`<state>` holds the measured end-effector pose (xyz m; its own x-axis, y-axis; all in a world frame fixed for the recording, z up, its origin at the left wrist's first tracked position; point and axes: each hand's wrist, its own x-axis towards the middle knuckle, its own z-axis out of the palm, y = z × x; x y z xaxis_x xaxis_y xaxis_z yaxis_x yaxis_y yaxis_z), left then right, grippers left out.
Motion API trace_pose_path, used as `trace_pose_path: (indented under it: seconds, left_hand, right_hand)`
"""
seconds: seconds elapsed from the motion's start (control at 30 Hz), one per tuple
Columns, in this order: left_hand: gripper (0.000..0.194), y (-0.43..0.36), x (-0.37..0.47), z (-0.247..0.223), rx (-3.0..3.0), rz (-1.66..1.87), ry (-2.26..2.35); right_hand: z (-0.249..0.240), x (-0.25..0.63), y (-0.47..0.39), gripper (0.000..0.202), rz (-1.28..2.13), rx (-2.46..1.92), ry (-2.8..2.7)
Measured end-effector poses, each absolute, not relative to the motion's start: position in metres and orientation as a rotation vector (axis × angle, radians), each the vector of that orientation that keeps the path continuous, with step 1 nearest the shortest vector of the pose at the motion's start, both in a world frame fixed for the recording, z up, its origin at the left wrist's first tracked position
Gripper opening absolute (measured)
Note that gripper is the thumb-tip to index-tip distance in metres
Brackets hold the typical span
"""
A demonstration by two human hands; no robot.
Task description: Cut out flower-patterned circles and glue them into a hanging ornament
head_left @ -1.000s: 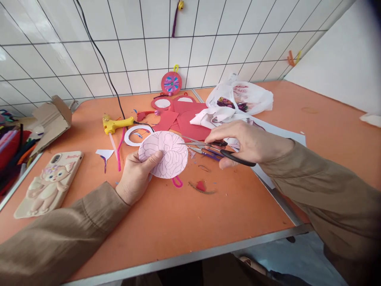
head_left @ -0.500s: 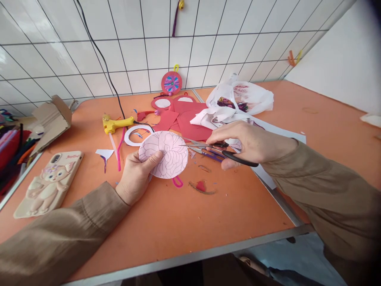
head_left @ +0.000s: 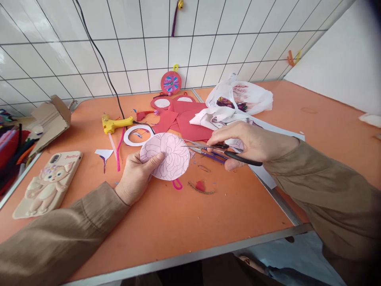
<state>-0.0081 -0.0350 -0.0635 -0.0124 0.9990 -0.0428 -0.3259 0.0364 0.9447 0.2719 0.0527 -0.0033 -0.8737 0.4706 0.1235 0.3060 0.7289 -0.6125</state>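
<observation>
Pinched between the thumb and fingers of my left hand [head_left: 137, 174] is a pale pink paper disc [head_left: 171, 161] with dark petal-like lines drawn on it. My right hand [head_left: 242, 145] grips black-handled scissors [head_left: 244, 158], fingers in the loops. Their parted blades meet the disc's right edge, one over its face and the other apparently behind. A second pair of scissors with purple handles [head_left: 214, 156] lies on the table under my right hand. Just below the disc, a bright pink loop [head_left: 177, 184] pokes out.
A yellow glue gun [head_left: 116, 124] with a black cord and a white paper ring [head_left: 129, 137] lie behind my left hand. Red paper [head_left: 193, 123] and a white plastic bag [head_left: 256, 97] are farther back. At left are a phone in a cartoon case [head_left: 49, 184] and a cardboard box [head_left: 52, 123].
The disc has shifted slightly right and down and turned a little in my left hand. My right hand and the scissors have moved slightly to the right.
</observation>
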Motion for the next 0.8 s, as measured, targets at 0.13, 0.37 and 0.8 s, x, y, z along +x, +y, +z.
trace_pose_path:
  seconds: [0.13, 0.37, 0.8]
  left_hand:
    - [0.019, -0.038, -0.009, -0.062, 0.945, 1.286, 0.988]
    - [0.020, -0.038, -0.009, -0.061, 0.982, 1.259, 0.993]
    - [0.023, -0.037, -0.010, -0.063, 1.033, 1.235, 1.051]
  right_hand:
    - [-0.008, 0.270, 0.054, 0.055, 0.926, -0.597, -2.637]
    - [-0.009, 0.258, 0.049, 0.059, 1.118, -0.679, -2.545]
    - [-0.024, 0.247, 0.056, 0.062, 1.461, -0.585, -2.373]
